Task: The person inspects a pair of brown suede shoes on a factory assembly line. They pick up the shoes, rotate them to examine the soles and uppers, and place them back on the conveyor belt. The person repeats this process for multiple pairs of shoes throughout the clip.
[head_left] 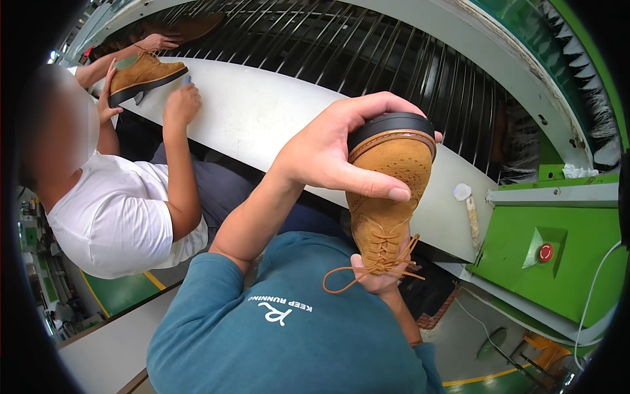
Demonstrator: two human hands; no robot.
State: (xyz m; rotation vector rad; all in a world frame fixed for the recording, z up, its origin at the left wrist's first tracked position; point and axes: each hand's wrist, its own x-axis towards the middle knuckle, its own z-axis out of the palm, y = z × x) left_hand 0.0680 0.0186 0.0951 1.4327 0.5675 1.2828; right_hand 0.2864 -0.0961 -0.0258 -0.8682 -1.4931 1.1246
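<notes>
I hold a tan suede lace-up shoe (387,197) with a black sole up in front of my chest, toe pointing away from me. My left hand (335,154) wraps over the toe and sole edge, thumb pressed on the perforated toe cap. Below it, my right hand (377,281) grips the shoe at its laced opening, mostly hidden behind the shoe. The orange-brown laces (354,272) hang loose over my teal shirt.
A white curved ledge (262,111) borders a conveyor of dark metal rods (367,52). To my left, a person in a white shirt (111,217) holds another tan shoe (141,72) on the ledge. A green machine (558,262) with a red button (545,252) stands at the right; a white-tipped tool (467,200) lies by it.
</notes>
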